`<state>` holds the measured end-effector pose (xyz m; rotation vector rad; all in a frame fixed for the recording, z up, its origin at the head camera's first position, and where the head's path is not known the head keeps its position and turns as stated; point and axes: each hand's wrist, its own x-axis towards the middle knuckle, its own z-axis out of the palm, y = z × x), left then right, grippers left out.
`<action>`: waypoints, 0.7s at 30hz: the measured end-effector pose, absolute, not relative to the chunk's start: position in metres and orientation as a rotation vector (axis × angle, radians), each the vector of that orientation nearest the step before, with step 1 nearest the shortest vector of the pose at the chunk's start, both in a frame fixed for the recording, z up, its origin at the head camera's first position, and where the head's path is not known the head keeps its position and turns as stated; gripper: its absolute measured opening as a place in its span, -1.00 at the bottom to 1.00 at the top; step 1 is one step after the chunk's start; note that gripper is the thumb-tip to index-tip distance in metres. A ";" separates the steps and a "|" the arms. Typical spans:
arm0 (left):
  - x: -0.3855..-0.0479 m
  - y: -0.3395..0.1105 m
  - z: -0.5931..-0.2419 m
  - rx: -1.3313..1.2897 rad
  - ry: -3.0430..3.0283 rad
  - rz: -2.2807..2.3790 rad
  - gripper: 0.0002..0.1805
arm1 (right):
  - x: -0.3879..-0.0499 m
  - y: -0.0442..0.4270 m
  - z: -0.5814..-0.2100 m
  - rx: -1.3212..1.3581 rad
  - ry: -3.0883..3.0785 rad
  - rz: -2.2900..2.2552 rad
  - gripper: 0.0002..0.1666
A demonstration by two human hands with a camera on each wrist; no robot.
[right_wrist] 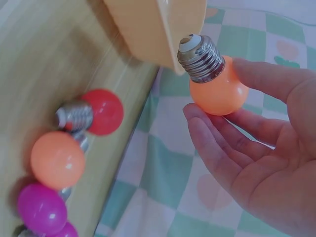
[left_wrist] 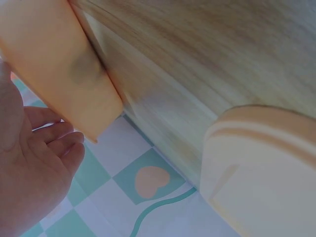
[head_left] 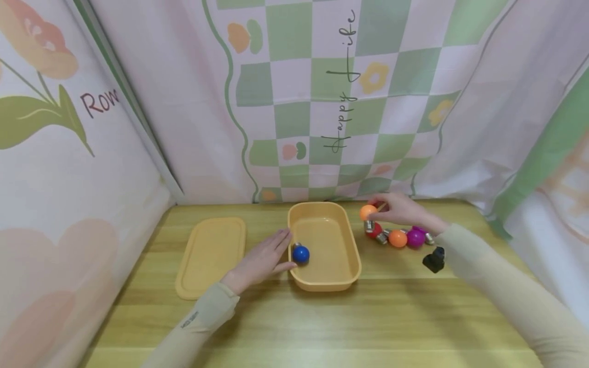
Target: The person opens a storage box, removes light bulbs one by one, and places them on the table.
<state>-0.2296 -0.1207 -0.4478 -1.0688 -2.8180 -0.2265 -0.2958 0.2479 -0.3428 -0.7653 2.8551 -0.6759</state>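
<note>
Between thumb and fingers, my right hand [head_left: 397,208] pinches an orange light bulb [right_wrist: 219,94] by its globe, raised above the table to the right of the yellow box [head_left: 324,281]. Its metal screw base points down in the head view. Inside the box, against the left wall, lies a blue light bulb [head_left: 301,254]. My left hand [head_left: 262,258] rests with extended fingers against the box's left rim. Under and beside my right hand are a red bulb [right_wrist: 104,111], another orange bulb [right_wrist: 58,159] and purple bulbs [right_wrist: 42,209], all lying on the table.
A flat yellow lid [head_left: 212,255] lies on the wooden table [head_left: 294,327] left of the box. Behind the table hangs a checkered curtain [head_left: 294,82], close to the box's far end. A small black object [head_left: 434,259] shows by the right sleeve.
</note>
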 end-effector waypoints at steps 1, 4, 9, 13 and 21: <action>-0.230 -0.121 -0.448 -1.068 -2.819 -0.229 -0.12 | -0.295 0.251 -0.343 -0.752 2.854 -0.677 -0.49; -0.230 -0.122 -0.449 -1.070 -2.818 -0.240 -0.13 | -0.294 0.262 -0.342 -0.687 2.858 -0.670 -0.47; -0.230 -0.122 -0.450 -1.061 -2.831 -0.242 -0.12 | -0.295 0.283 -0.344 -0.624 2.877 -0.634 -0.47; -0.229 -0.123 -0.450 -1.059 -2.832 -0.244 -0.11 | -0.297 0.299 -0.347 -0.578 2.903 -0.614 -0.51; -0.230 -0.122 -0.451 -1.066 -2.830 -0.256 -0.11 | -0.301 0.336 -0.357 -0.509 2.916 -0.628 -0.47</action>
